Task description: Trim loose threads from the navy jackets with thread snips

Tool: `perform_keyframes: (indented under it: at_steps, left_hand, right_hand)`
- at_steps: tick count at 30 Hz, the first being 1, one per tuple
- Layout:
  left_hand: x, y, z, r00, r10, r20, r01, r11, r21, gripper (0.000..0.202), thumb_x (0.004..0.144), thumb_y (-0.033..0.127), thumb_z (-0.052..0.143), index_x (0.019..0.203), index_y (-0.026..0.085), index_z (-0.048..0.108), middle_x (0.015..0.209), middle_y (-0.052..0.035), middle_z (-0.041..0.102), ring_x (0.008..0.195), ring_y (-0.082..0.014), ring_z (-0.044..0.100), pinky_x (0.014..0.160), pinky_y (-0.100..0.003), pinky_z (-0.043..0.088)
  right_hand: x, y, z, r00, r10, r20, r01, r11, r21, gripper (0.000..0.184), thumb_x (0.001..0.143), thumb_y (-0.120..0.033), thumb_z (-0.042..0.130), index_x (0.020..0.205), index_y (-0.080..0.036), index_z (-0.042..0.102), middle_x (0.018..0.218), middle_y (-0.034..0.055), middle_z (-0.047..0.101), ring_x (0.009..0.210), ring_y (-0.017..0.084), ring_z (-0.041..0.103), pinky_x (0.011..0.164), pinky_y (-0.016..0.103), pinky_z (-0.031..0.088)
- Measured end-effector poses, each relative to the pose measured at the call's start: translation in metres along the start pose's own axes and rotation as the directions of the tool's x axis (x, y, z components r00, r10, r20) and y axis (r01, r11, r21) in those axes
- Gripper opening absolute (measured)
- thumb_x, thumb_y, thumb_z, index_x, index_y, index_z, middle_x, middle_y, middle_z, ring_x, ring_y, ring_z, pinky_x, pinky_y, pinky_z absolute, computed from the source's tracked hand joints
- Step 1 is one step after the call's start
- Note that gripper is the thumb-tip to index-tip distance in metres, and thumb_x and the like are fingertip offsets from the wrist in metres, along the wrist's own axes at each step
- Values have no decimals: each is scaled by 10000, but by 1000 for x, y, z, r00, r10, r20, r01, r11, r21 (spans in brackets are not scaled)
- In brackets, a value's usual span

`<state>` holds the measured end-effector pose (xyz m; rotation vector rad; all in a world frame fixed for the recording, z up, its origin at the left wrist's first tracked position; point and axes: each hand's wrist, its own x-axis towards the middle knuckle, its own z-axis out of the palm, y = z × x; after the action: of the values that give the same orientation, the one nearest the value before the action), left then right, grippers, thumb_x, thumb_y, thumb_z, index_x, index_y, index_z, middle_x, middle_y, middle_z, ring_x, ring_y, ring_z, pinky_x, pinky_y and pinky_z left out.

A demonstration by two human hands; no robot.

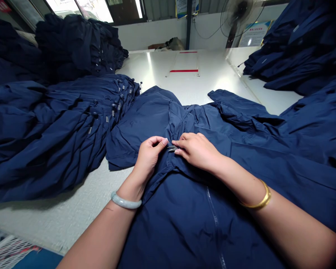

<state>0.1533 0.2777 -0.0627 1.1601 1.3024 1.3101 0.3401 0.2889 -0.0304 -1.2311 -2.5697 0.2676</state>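
Head view, only one supplied.

Found jacket [184, 224] spread flat on table [184, 82], centre down to 6 o'clock, with zip [212, 209] heading off to 6 o'clock from below the hands.

Pinched a cloth fold with left hand [149, 155], thumb and forefinger closed tight on jacket, just at 9 o'clock of snips [172, 148].

Held snips in right hand [197, 149], fingers curled narrow round them, tips aimed to 9 o'clock and touching the fold. Could not tell blades apart or closed: too small, mostly covered.

Brought both hands together at the seam above the zip top, nearly touching.

Judged good practice for this step:
- Pull fold taut with the left pinch, to lift any loose thread clear of cloth.
- Lay blades flat along the seam, never tip-down into fabric.
- Cut close, but off the stitch line.
- Hold left fingertips out of the blade line.

Judged main risk: nicking thin shell cloth or a fingertip, given the tight spacing.

Noted around:
- Stack [58, 127] of folded navy garments at 9 o'clock, just beside the jacket's edge.
- Dark pile [78, 41] at 11 o'clock.
- Heap [296, 48] at 2 o'clock.

Wore pale bangle [126, 201] on left wrist and gold bangle [260, 201] on right. Judged it worth holding the gold one off the zip teeth.
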Motion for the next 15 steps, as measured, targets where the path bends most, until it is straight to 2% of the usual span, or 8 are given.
perform_keyframes:
  at_steps: [4,15]
  left_hand:
    - [0,-1,0,1000,-12,-2,12,1000,-19,229,716,360,786,761,154,695,740,0,633,694,-122,523,691,-236,407]
    - [0,-1,2,1000,-21,1,21,1000,-23,238,702,364,793,733,155,684,703,15,605,664,-111,498,665,-228,395]
  right_hand:
    - [0,0,-2,999,-32,14,32,999,21,310,949,-355,561,1225,-279,677,978,38,665,925,194,594,771,322,343]
    - [1,4,-2,1000,-9,-5,9,996,84,238,940,-301,589,1135,-306,725,938,14,678,903,160,591,751,297,310]
